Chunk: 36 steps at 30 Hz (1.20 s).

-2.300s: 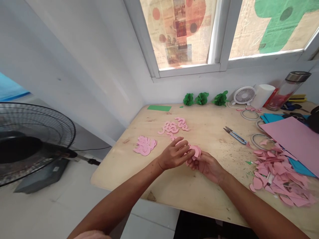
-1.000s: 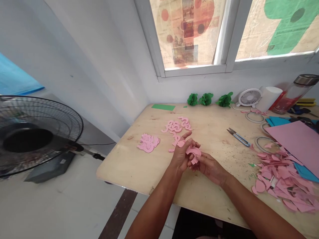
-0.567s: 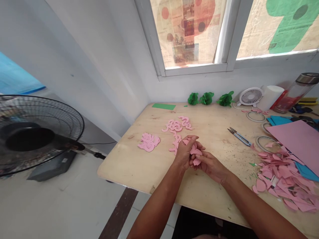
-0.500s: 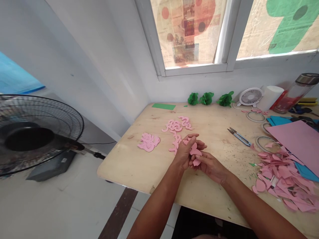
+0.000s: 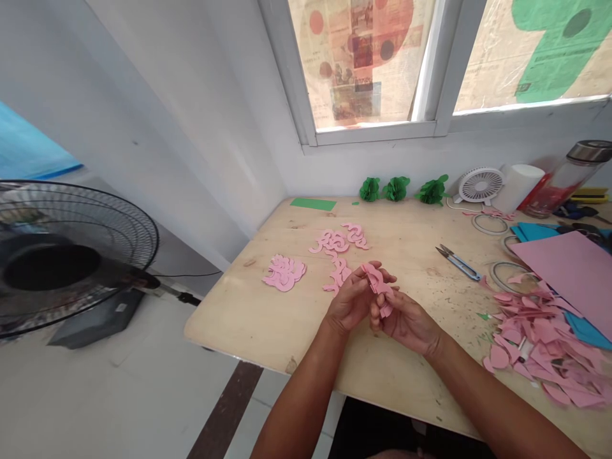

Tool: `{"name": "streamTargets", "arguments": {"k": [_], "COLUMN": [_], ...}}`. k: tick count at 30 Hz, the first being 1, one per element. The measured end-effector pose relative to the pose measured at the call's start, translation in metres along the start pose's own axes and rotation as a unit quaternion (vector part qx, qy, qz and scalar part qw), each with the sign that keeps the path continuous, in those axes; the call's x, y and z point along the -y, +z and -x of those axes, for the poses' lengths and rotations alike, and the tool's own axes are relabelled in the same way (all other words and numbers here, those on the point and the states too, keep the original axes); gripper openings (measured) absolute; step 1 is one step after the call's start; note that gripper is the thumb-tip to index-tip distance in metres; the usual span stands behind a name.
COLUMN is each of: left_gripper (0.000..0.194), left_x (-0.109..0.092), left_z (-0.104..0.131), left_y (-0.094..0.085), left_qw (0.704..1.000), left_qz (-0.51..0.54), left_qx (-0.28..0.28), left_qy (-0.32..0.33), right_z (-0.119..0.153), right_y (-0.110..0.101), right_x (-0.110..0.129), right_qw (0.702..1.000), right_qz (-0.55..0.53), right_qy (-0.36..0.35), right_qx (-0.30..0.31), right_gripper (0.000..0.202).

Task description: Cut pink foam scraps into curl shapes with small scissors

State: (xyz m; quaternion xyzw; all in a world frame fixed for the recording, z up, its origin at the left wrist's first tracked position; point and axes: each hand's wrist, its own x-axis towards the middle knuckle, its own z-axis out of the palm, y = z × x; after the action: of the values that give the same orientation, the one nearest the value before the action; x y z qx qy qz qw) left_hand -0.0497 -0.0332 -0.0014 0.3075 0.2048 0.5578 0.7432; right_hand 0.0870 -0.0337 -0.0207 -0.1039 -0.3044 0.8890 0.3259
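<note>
A wavy pink paper piece (image 5: 377,280) is held between both hands above the table. My left hand (image 5: 352,298) has its fingers around the upper end of the piece. The lower end is pinched by my right hand (image 5: 405,319), its fingers curled. Just beyond my left hand lie curly pink cutouts (image 5: 338,271), with more pink curls (image 5: 335,240) behind them. A stack of scalloped pink cutouts (image 5: 284,273) rests further left. Blue-handled snips (image 5: 458,262) lie to the right of my hands.
Pink scraps (image 5: 545,344) are heaped at right, beside a pink sheet (image 5: 568,274) and blue paper. Green paper flowers (image 5: 396,189), a small white fan (image 5: 480,186) and a glass bottle (image 5: 564,178) stand along the wall. A green strip (image 5: 313,204) lies back left. A large floor fan (image 5: 71,268) stands left.
Both hands have shifted slightly right, and the pink piece has turned so it looks narrower. The fingers of my left hand have moved toward its upper end.
</note>
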Motion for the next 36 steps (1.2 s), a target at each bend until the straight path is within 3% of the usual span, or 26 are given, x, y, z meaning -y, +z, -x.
{"name": "streamTargets", "arguments": {"k": [9, 17, 22, 26, 29, 36], "left_gripper": [0.031, 0.023, 0.021, 0.036, 0.039, 0.020], "left_x": [-0.004, -0.014, -0.017, -0.017, -0.017, -0.018], "left_z": [0.004, 0.010, 0.016, 0.019, 0.020, 0.016], "left_y": [0.007, 0.022, 0.022, 0.017, 0.018, 0.029], "left_qw": [0.994, 0.967, 0.970, 0.974, 0.970, 0.953], "left_qz": [-0.082, -0.222, -0.223, -0.218, -0.231, -0.275], "left_qx": [-0.060, -0.114, -0.083, -0.052, -0.072, -0.098], "left_qy": [-0.025, 0.047, 0.056, 0.028, 0.030, 0.079], "right_z": [-0.001, -0.001, -0.001, -0.001, -0.002, -0.003], "right_y": [0.001, 0.006, 0.007, 0.008, 0.008, 0.004], "right_x": [0.000, -0.001, 0.000, 0.000, -0.001, -0.003], "right_qw": [1.000, 1.000, 0.999, 0.999, 0.999, 0.998], "right_qz": [0.013, 0.001, -0.013, -0.011, -0.006, 0.006], "right_qy": [0.017, 0.008, 0.007, -0.005, -0.004, 0.005], "right_qx": [-0.022, -0.030, -0.042, -0.046, -0.052, -0.063], "right_gripper": [0.021, 0.022, 0.021, 0.024, 0.023, 0.023]}}
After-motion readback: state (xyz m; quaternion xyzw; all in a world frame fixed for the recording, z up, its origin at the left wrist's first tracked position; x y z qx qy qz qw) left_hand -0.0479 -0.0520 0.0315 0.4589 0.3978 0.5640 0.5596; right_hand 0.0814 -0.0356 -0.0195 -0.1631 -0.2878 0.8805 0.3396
